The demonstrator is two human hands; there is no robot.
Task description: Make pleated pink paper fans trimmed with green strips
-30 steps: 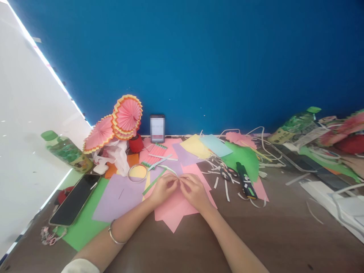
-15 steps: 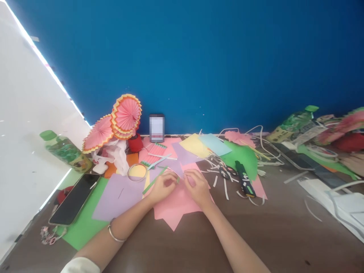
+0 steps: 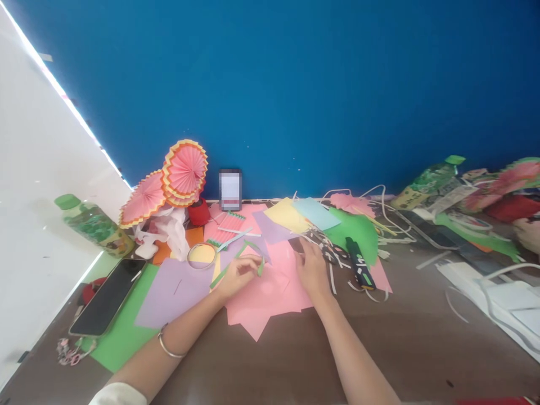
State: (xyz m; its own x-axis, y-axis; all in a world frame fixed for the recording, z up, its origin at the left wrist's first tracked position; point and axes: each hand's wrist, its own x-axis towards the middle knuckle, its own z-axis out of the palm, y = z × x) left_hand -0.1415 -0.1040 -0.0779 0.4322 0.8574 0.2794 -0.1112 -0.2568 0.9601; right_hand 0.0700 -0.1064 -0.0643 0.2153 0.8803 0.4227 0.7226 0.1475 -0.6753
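Pinched between the thumb and fingers of my left hand [image 3: 239, 277] is a narrow green paper strip [image 3: 260, 267], its end curling up past the fingertips. Beneath lies a stack of pink paper [image 3: 261, 309]. My right hand [image 3: 314, 274] is over the right edge of that paper, fingers extended and apart, with nothing visible in them. Just past its fingertips are white paper strips [image 3: 332, 279] and black scissors handles [image 3: 340, 254]. A black tool [image 3: 359, 264] rests to their right.
Pink folded-paper fans [image 3: 185, 169] stand at back left beside a propped phone [image 3: 230, 190]. A tape roll [image 3: 201, 256] lies left of my hands, a large phone [image 3: 107, 298] further left. Yellow [image 3: 287, 214] and green sheets [image 3: 358, 233] lie behind. Cables and a bottle [image 3: 430, 183] are at right.
My right hand has moved right, away from my left hand, and its fingers have spread. My left hand stays nearly in place, with the green strip now showing at its fingertips.
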